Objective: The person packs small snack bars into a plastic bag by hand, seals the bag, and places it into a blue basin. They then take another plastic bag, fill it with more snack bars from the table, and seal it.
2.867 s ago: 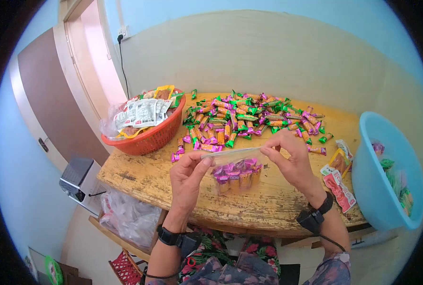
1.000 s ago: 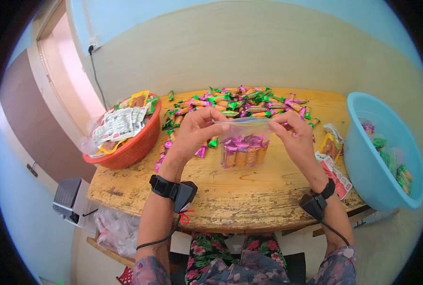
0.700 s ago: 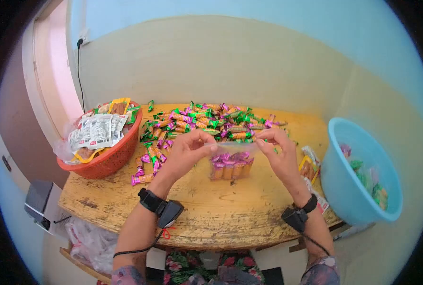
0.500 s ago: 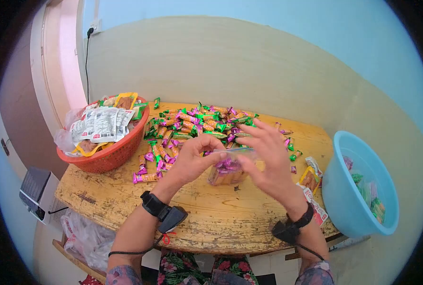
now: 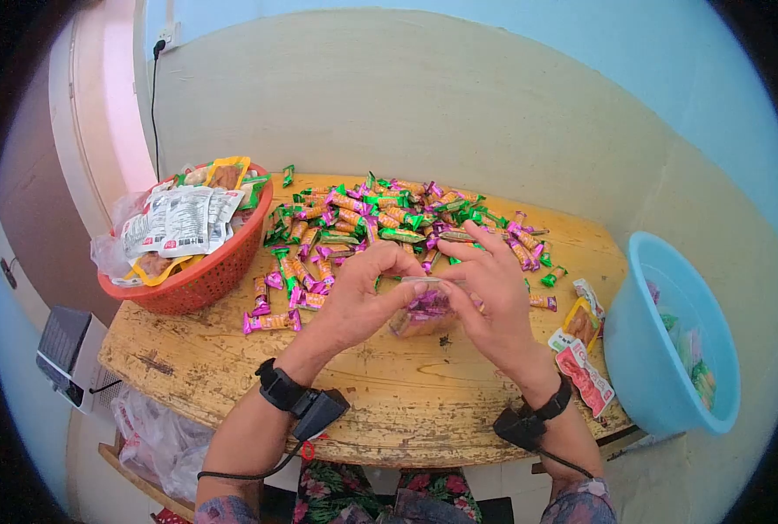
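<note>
A clear plastic bag [image 5: 424, 316] of small wrapped snacks, purple showing through, stands upright on the wooden table in front of me. My left hand [image 5: 367, 293] pinches the bag's top edge between thumb and forefinger. At the same edge, my right hand [image 5: 494, 301] closes its thumb and forefinger, with the other fingers raised and spread. Behind both hands lies a loose heap of candy-sized snacks [image 5: 398, 214] in orange, purple and green wrappers. The hands hide part of the heap and the upper sides of the bag.
An orange-red basket [image 5: 201, 288] full of packaged foods stands at the table's left. On the right is a light-blue tub [image 5: 620, 341] with filled bags inside. Two flat food packets [image 5: 585, 375] lie beside it. The worn wooden table [image 5: 389, 410] reaches to the wall.
My right hand has moved in closer to my left along the bag's top edge, its thumb and forefinger now closed there. The camera view has shifted slightly.
</note>
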A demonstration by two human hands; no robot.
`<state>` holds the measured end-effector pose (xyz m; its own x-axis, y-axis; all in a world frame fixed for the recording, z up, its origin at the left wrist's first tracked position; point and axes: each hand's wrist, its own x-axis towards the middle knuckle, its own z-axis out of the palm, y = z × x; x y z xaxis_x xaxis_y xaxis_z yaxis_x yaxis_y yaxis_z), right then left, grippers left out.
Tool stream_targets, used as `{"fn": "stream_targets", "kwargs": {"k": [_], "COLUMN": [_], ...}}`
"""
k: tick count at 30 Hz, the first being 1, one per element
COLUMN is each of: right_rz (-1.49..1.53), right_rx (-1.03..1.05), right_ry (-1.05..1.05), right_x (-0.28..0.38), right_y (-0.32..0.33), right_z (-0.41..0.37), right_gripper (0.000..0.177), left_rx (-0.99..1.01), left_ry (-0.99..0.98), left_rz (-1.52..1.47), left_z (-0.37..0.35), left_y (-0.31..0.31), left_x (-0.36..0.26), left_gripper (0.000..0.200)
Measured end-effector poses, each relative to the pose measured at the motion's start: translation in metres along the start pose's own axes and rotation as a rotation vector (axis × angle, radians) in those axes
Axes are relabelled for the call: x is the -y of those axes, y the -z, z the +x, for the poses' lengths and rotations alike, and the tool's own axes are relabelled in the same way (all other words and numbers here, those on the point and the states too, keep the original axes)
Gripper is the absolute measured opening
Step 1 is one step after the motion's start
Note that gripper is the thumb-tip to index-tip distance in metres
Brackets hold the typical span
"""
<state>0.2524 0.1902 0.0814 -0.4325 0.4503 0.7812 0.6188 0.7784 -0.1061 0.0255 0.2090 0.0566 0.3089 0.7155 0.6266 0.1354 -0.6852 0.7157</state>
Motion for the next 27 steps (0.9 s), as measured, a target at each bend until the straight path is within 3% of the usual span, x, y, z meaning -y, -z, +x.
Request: {"fn": "stream_targets", "kwargs": {"k": [10, 21, 27], "right_rz": [-0.065, 0.118, 0.223], "right_rx": [-0.043, -0.063, -0.061], "right_ry": [-0.003, -0.093, -0.260], "right_x": [-0.035, -0.056, -0.043], "right_y": [0.016, 0.016, 0.011], "right_z": [-0.006, -0.013, -0.016], "right_gripper": [0.010, 0.008, 0.009], "left_rx": [-0.048, -0.085, -0.111], "left_ry": [0.182, 0.245, 0.293], "left_rz": [-0.304, -0.335, -0.358], "left_z": [-0.003, -0.003, -0.002], "left_y": [0.003, 0.012, 0.011], "left_x": [0.012, 0.018, 0.016], "left_gripper": [0.013, 0.008, 0.012]}}
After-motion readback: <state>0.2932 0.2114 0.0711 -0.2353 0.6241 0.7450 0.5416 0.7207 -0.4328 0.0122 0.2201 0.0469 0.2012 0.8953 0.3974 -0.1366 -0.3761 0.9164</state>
